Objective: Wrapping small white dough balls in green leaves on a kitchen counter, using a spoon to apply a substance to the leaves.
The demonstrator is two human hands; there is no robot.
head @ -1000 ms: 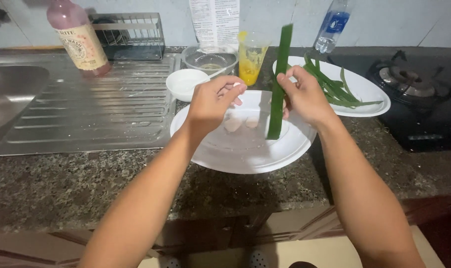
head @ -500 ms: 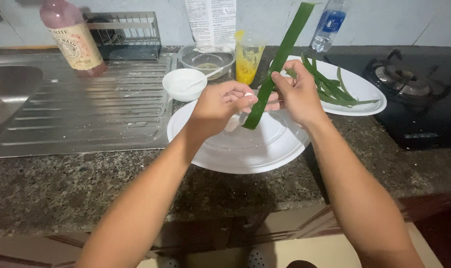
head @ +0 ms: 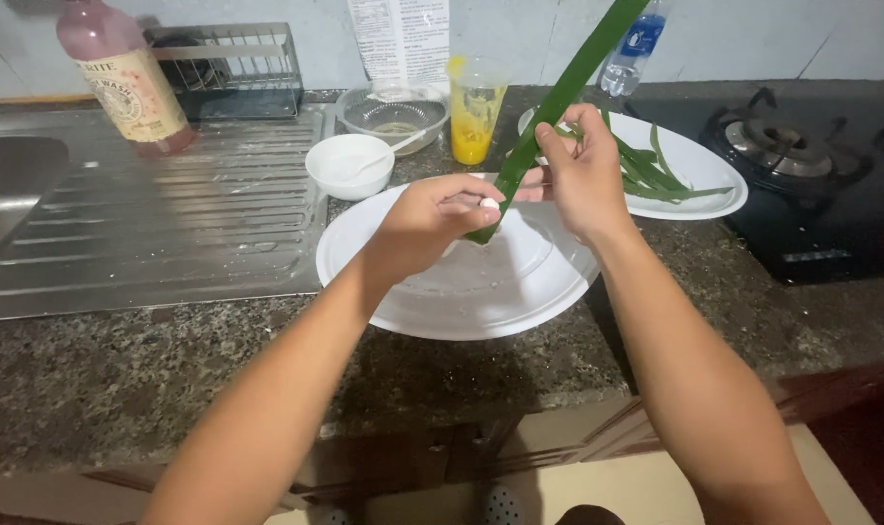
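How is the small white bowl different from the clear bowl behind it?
The small white bowl is opaque; the clear bowl is see-through. The white bowl is smaller and stands nearer the big white plate; the clear bowl stands nearer the wall. Both are round with a spoon inside.

— From where I sit, what hems my hands in over the white plate (head: pixel 442 301)?

— Behind it, a small white bowl (head: pixel 349 165), a clear glass bowl (head: pixel 393 117) and a cup of yellow liquid (head: pixel 475 122) stand close together, so I see no gap to reach through there. To my right a second plate (head: pixel 699 170) carrying green leaves (head: pixel 656 170) sits just beside it, and the gas stove (head: pixel 801 165) blocks further out.

— And on the left?

— The ribbed steel drainboard (head: pixel 170 224) lies bare, with only a pink bottle (head: pixel 126 83) and a wire rack (head: pixel 233 68) along the wall. The granite counter (head: pixel 121 389) nearest me is open too.
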